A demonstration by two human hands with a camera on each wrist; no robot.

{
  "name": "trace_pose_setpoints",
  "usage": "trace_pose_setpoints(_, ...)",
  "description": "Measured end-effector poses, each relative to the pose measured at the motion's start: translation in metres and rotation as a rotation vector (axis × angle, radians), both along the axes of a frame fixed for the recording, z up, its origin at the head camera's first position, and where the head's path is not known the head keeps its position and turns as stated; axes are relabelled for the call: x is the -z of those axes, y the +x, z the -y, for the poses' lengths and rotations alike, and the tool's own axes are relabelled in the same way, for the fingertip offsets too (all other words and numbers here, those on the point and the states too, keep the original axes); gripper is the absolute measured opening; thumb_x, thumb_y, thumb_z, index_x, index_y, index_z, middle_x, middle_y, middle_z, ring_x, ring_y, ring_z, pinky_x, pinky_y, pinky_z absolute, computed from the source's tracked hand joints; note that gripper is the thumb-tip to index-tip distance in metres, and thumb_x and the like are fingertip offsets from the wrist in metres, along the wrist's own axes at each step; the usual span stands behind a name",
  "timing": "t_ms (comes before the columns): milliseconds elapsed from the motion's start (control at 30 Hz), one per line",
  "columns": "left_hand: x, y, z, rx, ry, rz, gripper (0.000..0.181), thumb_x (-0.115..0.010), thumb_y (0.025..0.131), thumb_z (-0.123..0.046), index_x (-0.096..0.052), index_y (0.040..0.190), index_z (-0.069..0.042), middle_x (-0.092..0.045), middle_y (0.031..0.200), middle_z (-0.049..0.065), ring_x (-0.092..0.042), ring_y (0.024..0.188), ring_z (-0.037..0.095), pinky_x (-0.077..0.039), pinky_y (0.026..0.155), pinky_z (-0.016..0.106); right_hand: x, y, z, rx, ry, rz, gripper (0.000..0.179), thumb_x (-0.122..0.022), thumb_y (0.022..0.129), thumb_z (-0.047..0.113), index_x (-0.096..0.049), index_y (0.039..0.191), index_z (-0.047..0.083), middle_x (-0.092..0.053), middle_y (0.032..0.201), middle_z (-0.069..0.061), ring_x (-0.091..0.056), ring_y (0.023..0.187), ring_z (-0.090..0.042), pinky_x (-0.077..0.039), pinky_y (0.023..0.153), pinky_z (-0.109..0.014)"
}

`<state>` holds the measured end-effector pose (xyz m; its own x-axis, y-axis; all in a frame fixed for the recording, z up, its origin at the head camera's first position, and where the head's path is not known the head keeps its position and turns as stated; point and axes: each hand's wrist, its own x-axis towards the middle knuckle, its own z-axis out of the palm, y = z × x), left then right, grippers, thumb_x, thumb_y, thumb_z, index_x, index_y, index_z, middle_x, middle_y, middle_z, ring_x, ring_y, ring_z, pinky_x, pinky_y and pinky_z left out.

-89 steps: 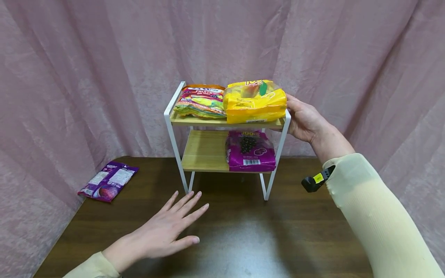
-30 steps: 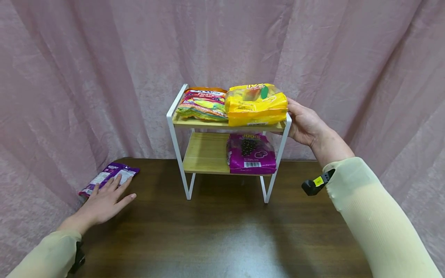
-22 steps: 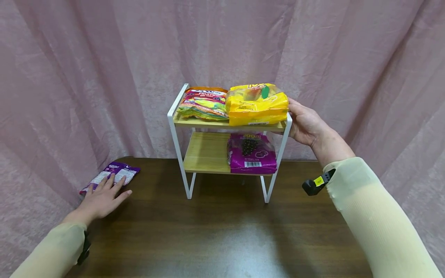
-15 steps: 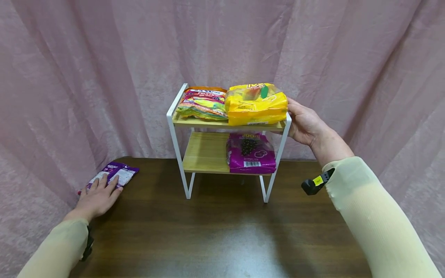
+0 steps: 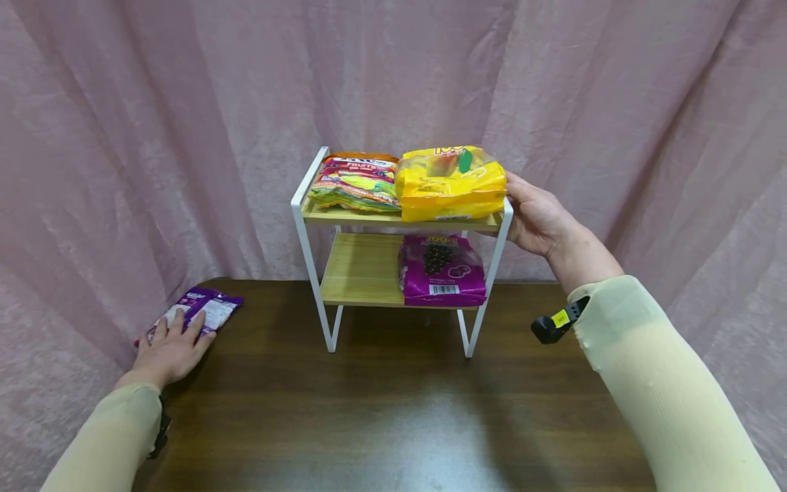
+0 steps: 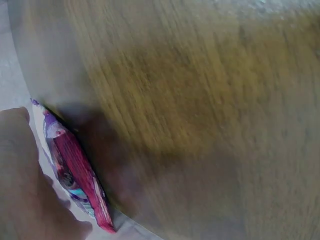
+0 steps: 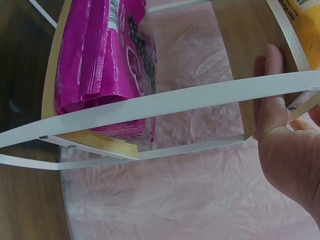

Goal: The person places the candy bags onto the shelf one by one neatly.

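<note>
My left hand (image 5: pixel 164 357) lies with spread fingers over the near part of a flat purple snack bag (image 5: pixel 220 310) at the table's left. In the left wrist view this bag (image 6: pixel 75 167) appears edge-on beside the hand (image 6: pixel 25 185). My right hand (image 5: pixel 541 222) grips the upper right side of a two-tier shelf rack (image 5: pixel 363 270). The right wrist view shows fingers (image 7: pixel 274 95) of this hand reaching under the upper board. A yellow candy bag (image 5: pixel 451 188) sits by that hand on the top tier, next to a multicoloured fruit candy bag (image 5: pixel 356 181).
A magenta candy bag (image 5: pixel 444 277) stands on the right half of the lower tier. The rack's white legs rest on a dark wooden table (image 5: pixel 393 410). A pink curtain (image 5: pixel 246 102) hangs behind and along both sides.
My left hand has moved from in front of the rack leftward onto the purple snack bag, lowering over its near part. The right hand keeps its grip on the rack.
</note>
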<state>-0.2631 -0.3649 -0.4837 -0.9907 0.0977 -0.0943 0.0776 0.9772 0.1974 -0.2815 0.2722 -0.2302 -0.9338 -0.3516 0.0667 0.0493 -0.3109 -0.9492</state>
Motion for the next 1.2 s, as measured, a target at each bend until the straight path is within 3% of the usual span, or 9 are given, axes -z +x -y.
trace_pose_setpoints(200, -0.006, 0.005, -0.007, -0.021, 0.036, 0.033, 0.083, -0.022, 0.107, -0.063, -0.015, 0.161, 0.0, 0.002, 0.157, 0.044, 0.003, 0.136, 0.073, 0.002, 0.102, 0.087, -0.001, 0.001, 0.0, 0.003, 0.007, 0.006, 0.052, -0.038, 0.113, 0.026, -0.025, 0.163, 0.026, -0.054, 0.13, -0.01, -0.066, 0.107, -0.02, -0.06, 0.088, -0.043)
trace_pose_setpoints(567, -0.007, 0.009, -0.008, -0.024, 0.043, 0.075, 0.083, -0.021, 0.106, -0.064, -0.016, 0.161, -0.001, 0.003, 0.157, 0.043, 0.004, 0.137, 0.071, 0.004, 0.104, 0.085, -0.001, 0.001, 0.001, -0.003, 0.005, 0.002, 0.051, -0.037, 0.114, 0.026, -0.025, 0.163, 0.026, -0.055, 0.129, -0.01, -0.066, 0.107, -0.02, -0.06, 0.088, -0.043)
trace_pose_setpoints(867, -0.007, 0.008, -0.009, 0.017, 0.001, 0.083, 0.08, -0.018, 0.107, -0.062, -0.023, 0.16, -0.002, -0.005, 0.156, 0.044, -0.002, 0.137, 0.071, -0.005, 0.103, 0.087, -0.001, 0.001, 0.0, -0.01, 0.003, -0.007, 0.052, -0.041, 0.113, 0.028, -0.026, 0.162, 0.025, -0.054, 0.129, -0.012, -0.066, 0.107, -0.021, -0.059, 0.089, -0.045)
trace_pose_setpoints(1200, -0.007, 0.013, -0.015, 0.04, -0.022, 0.072, 0.08, -0.022, 0.107, -0.062, -0.026, 0.159, -0.002, -0.009, 0.156, 0.044, -0.006, 0.137, 0.071, -0.008, 0.104, 0.086, -0.001, 0.001, -0.001, -0.028, -0.007, -0.019, 0.054, -0.044, 0.112, 0.029, -0.026, 0.162, 0.024, -0.054, 0.129, -0.013, -0.067, 0.107, -0.022, -0.058, 0.09, -0.046)
